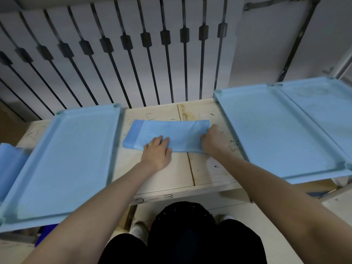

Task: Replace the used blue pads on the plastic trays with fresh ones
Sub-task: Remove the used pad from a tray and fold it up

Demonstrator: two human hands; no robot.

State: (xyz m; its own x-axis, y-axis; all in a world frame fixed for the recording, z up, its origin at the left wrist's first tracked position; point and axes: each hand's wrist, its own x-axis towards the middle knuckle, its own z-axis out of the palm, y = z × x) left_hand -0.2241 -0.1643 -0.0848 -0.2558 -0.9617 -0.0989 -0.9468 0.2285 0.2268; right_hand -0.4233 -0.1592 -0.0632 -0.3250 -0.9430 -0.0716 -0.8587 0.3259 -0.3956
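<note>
The folded pad (171, 130) is light blue, with a deeper blue band at one end; the left tray (115, 134) and right tray (231, 128) are paler blue-green (one shade); the table (162, 115) is cream, flecked with black scuffs and a yellowish stain; dark grey bars (146, 39) stripe the white wall (266, 44).

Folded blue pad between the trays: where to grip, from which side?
Probably its right short end, coming from the right: the folded pad lies flat with its long axis left-right, so that end's stacked layers can be pinched, as the right hand does. The left hand presses the near edge flat.
</note>
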